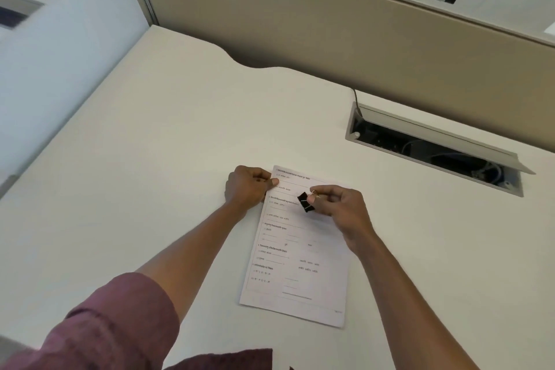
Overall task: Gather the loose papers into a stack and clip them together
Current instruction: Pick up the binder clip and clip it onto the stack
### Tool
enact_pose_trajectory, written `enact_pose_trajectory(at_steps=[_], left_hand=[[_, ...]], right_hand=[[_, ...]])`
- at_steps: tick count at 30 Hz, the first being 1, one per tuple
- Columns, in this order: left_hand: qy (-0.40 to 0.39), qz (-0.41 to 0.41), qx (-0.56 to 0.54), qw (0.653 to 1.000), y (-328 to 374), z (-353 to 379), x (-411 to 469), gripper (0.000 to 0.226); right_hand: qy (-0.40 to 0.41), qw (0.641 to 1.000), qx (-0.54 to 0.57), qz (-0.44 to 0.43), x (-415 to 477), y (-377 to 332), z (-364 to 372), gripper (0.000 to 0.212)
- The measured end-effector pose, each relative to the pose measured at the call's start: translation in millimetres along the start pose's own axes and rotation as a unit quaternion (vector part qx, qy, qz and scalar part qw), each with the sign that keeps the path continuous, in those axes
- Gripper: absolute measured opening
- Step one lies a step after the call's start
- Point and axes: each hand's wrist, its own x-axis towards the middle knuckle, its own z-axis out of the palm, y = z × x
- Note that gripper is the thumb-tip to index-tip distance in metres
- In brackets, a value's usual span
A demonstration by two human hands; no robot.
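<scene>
Right hand pinches the black binder clip by its wire handles, over the paper stack. Left hand pinches the stack's top-left edge, pinning it to the worktop. Papers look squared: clipping step. Next: squeeze clip open, slide onto top edge.

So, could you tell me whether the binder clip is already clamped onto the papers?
No, the right hand holds the black binder clip above the papers, not on any edge.
</scene>
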Motion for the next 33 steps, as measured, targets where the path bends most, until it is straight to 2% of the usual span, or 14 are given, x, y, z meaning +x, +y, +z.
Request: enact_pose_trajectory(at_steps=[5, 12, 16, 29, 33], left_hand=[[0.0, 0.003, -0.001, 1.0, -3, 1, 1, 0.016], [0.0, 0.001, -0.009, 1.0, -5, 1, 4, 0.023], [0.001, 0.001, -0.003, 1.0, -4, 2, 6, 0.025], [0.024, 0.003, 0.003, 1.0, -7, 5, 7, 0.027], [0.034, 0.007, 0.005, 0.999, -8, 6, 5, 0.027]], right_hand=[[0.028, 0.991, -0.115, -0.063, 36, -38, 1, 0.024], [0.023, 0.971, -0.204, -0.123, 73, -69, 18, 0.029], [0.029, 0.964, -0.233, -0.126, 82, -71, 27, 0.026], [-0.022, 0.941, -0.311, -0.129, 95, -85, 43, 0.024], [-0.051, 0.937, -0.329, -0.106, 100, -90, 48, 0.023]])
